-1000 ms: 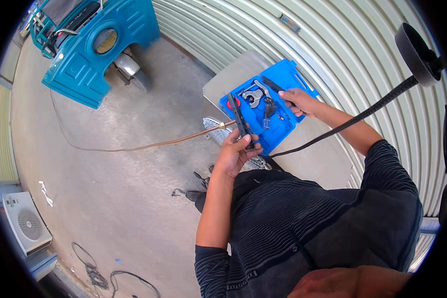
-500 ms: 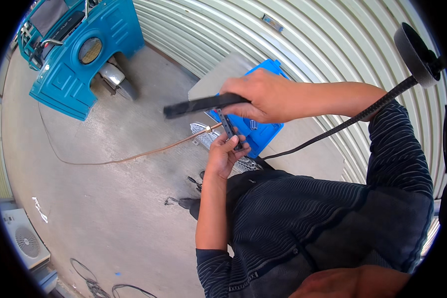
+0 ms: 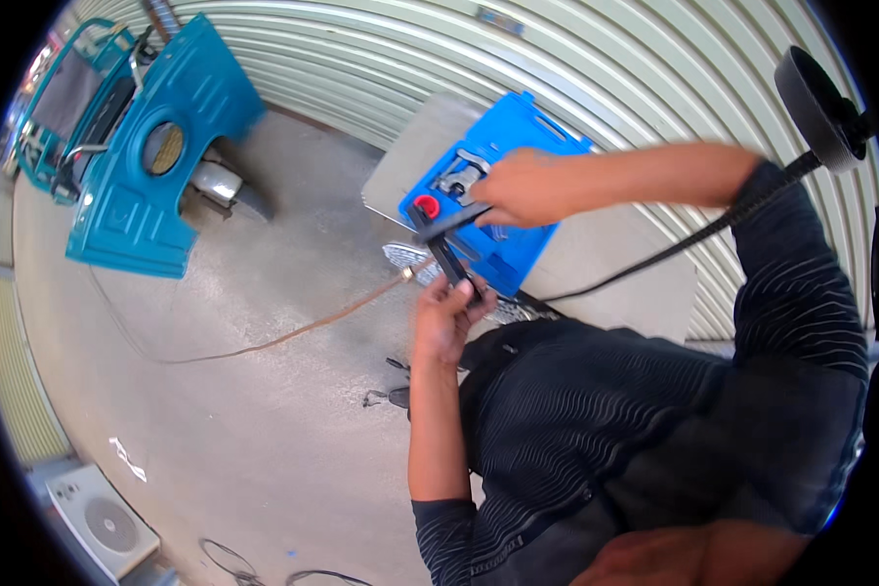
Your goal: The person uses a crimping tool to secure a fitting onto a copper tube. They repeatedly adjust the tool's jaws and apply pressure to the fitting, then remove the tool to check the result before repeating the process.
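My left hand (image 3: 446, 317) is closed around the lower end of a dark flaring bar (image 3: 448, 262), which tilts up in front of me. A copper tube (image 3: 347, 311) with a brass nut (image 3: 407, 274) on it runs to the bar from the left. My right hand (image 3: 525, 188) grips a black flat bar-shaped tool (image 3: 449, 224); blur hides its exact kind. The tool's far end crosses the upper end of the flaring bar; I cannot tell if they touch. Behind the hands lies an open blue case (image 3: 538, 130) holding a metal flaring yoke (image 3: 462, 176) and a red round piece (image 3: 427, 206).
The case sits on a pale board or tabletop (image 3: 389, 182) by a ribbed metal wall (image 3: 645, 83). A teal cargo tricycle (image 3: 132, 215) stands far left. A white air-conditioner unit (image 3: 104, 521) and black cables (image 3: 230, 562) are at lower left. A black strap-like cord (image 3: 645, 264) passes near my right arm.
My right hand has lowered its tool from above and left of the flaring bar onto its upper end in view. My left hand still holds the bar. The whole view has shifted somewhat.
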Tool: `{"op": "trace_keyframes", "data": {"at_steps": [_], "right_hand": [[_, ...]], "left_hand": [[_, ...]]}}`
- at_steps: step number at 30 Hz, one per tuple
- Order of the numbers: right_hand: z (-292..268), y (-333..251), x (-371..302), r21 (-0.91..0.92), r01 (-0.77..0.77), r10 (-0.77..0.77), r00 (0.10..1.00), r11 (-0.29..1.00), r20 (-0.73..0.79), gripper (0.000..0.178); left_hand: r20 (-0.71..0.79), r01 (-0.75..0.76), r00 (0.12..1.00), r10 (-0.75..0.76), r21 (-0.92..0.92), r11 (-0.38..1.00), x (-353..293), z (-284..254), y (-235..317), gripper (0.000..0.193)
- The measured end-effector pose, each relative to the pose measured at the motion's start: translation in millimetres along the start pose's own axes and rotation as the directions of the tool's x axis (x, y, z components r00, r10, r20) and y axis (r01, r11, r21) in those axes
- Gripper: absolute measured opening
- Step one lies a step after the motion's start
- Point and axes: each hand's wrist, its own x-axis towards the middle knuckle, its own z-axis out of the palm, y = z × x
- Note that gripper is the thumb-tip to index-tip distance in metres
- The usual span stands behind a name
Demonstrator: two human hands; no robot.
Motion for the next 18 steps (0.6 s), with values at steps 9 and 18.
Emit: {"op": "trace_keyframes", "data": {"at_steps": [9,18], "right_hand": [[179,123,-35,0.458,-0.680,0.820,0.468,0.573,-0.330,0.040],[275,142,-35,0.470,-0.678,0.825,0.463,0.565,-0.324,0.046]], "left_hand": [[0.110,-0.111,0.987,0.118,-0.064,0.992,-81,-6,46,0.056],[0.125,-0.148,0.982,0.145,0.012,0.989,-130,15,80,0.072]]}}
